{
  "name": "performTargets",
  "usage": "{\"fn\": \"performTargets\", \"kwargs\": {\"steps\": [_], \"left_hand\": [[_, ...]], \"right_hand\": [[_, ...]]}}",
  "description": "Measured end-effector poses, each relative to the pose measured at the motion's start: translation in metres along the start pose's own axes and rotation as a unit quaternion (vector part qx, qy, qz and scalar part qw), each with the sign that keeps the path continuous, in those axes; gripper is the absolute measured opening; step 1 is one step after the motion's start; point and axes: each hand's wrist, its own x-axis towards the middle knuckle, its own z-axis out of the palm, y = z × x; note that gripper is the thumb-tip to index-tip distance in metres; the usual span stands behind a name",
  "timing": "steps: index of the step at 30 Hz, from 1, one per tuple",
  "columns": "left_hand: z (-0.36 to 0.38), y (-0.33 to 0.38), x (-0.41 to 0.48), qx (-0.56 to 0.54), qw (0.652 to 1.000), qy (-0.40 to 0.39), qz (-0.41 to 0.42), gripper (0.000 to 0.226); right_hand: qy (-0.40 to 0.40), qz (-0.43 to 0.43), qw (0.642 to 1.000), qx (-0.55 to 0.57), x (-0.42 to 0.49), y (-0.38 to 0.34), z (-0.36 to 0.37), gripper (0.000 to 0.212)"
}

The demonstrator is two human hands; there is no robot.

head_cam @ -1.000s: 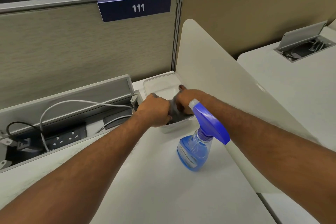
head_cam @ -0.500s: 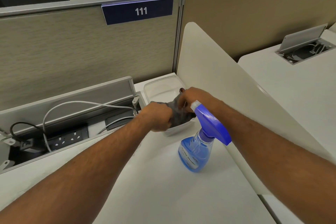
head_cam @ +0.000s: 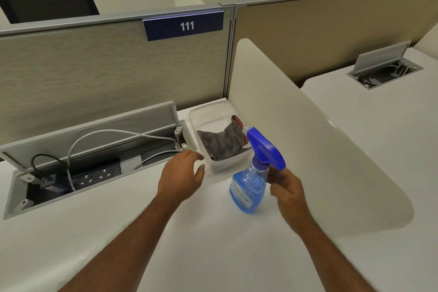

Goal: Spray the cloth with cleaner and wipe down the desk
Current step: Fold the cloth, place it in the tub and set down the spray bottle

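Note:
A grey cloth lies bunched in a clear plastic tub at the back of the white desk. In front of the tub stands a clear spray bottle of blue cleaner with a blue trigger head. My left hand hovers over the desk just left of the tub, fingers relaxed and empty. My right hand is right beside the bottle's neck, below the trigger, fingers loosely curled and holding nothing; I cannot tell whether they touch the bottle.
An open cable tray with sockets and cables is sunk in the desk at the left. A curved white divider borders the desk on the right, a fabric partition marked 111 at the back. A neighbouring desk lies beyond.
Both hands have let go of the cloth and drawn back out of the tub. The cloth now lies in the tub. My right hand has come down beside the spray bottle.

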Motion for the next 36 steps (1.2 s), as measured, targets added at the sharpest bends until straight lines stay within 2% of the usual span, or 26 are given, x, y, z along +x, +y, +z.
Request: {"fn": "performTargets", "kwargs": {"steps": [3,6,8,10,16,21,28,36], "left_hand": [[0.007,0.003,-0.020,-0.006,0.999,-0.030,-0.026,0.032],[0.009,0.009,-0.037,-0.016,0.997,-0.059,-0.041,0.034],[0.009,0.011,-0.045,-0.022,0.996,-0.072,-0.051,0.035],[0.008,0.011,-0.051,-0.030,0.994,-0.084,-0.065,0.037],[-0.003,-0.002,-0.062,-0.043,0.991,-0.087,-0.090,0.038],[-0.008,-0.020,-0.069,-0.062,0.990,-0.071,-0.105,0.037],[-0.007,-0.028,-0.062,-0.077,0.989,-0.055,-0.115,0.037],[-0.008,-0.028,-0.035,-0.076,0.989,-0.049,-0.116,0.038]], "right_hand": [[-0.033,-0.031,0.998,-0.045,-0.021,0.004,0.007,0.043],[0.029,-0.026,0.996,-0.081,-0.029,-0.003,0.028,0.070],[0.092,-0.031,0.993,-0.071,-0.030,-0.008,0.045,0.060],[0.122,-0.024,0.990,-0.065,-0.027,-0.008,0.054,0.048],[0.060,-0.020,0.997,-0.031,-0.013,-0.008,0.045,0.036],[0.042,-0.035,0.998,0.016,0.002,-0.018,0.029,0.033],[0.124,-0.118,0.983,-0.062,0.040,-0.064,0.032,0.029],[0.124,-0.165,0.978,-0.039,0.121,-0.110,0.056,0.022]]}}
